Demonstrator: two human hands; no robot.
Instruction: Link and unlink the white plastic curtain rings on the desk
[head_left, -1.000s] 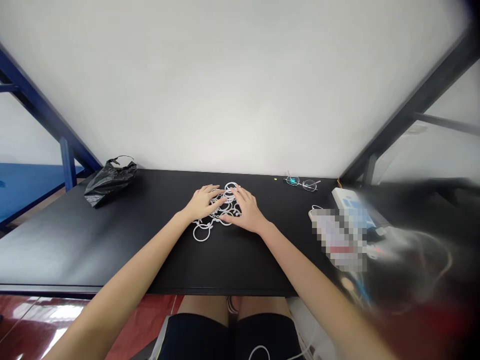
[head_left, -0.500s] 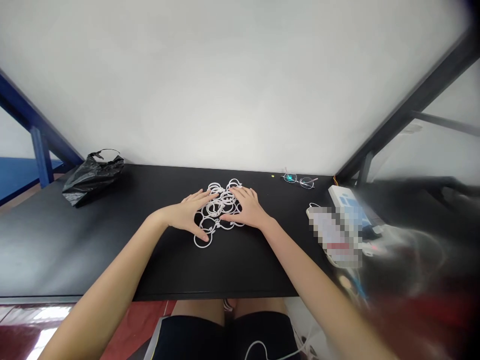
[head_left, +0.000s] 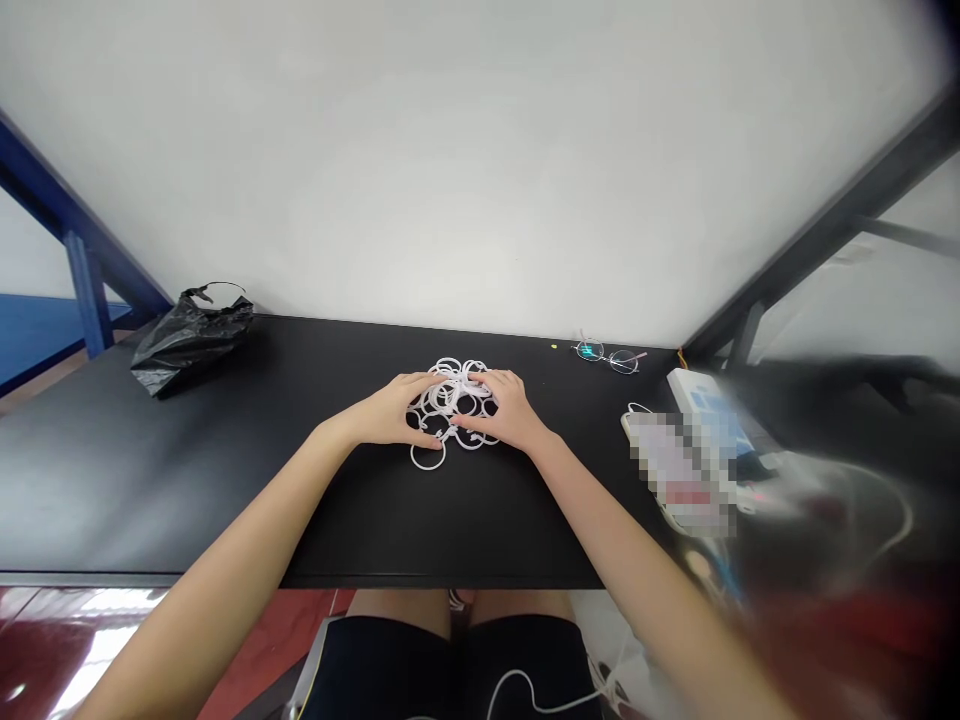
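A heap of several white rings (head_left: 452, 396), many overlapping, lies on the black table (head_left: 360, 530). My left hand (head_left: 394, 410) curves around the heap's left side, thumb and fingers apart, touching the outer rings. On the opposite side, my right hand (head_left: 512, 408) rests against the heap with its thumb stretched over the near rings and its fingers at the far ones. One white ring pokes out toward me below the left thumb. Parts of the outer rings are covered by both hands.
At the back left sits a crumpled black plastic bag (head_left: 191, 345). Eyeglasses (head_left: 607, 356) lie near the wall. To the right are a phone (head_left: 679, 470), partly pixelated, a white and blue box (head_left: 709, 415) and a blurred clear plastic bag (head_left: 832, 510).
Both hands have drawn closer together, the left moving right, and the rings between them are bunched into a tighter heap. The view has also shifted slightly.
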